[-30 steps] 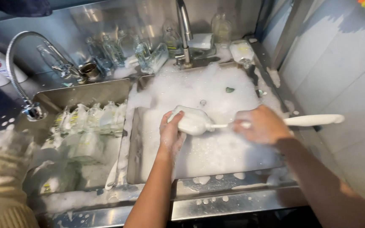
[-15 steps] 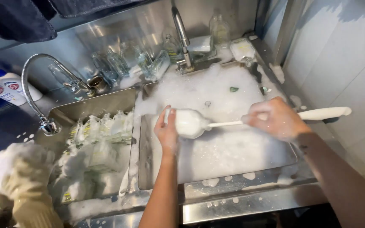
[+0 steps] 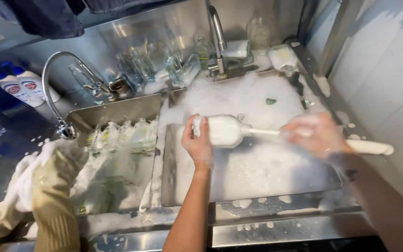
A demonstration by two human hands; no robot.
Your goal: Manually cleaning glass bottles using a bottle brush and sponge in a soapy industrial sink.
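Left hand (image 3: 199, 144) is wrapped around a foam-coated glass bottle (image 3: 220, 130), held sideways over the sudsy right sink basin (image 3: 257, 172). Right hand (image 3: 316, 135), blurred, is closed on a white bottle brush (image 3: 367, 147) entering the bottle's neck. A co-worker's gloved hand (image 3: 54, 175) hovers at the left basin.

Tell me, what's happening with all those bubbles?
A person is washing a glass bottle over a sink full of foam. The left hand holds the bottle on its side, and the right hand grips a white bottle brush pushed into its neck. In the next sink, more soapy bottles stand in a row, and another person's gloved hand is covered in suds.
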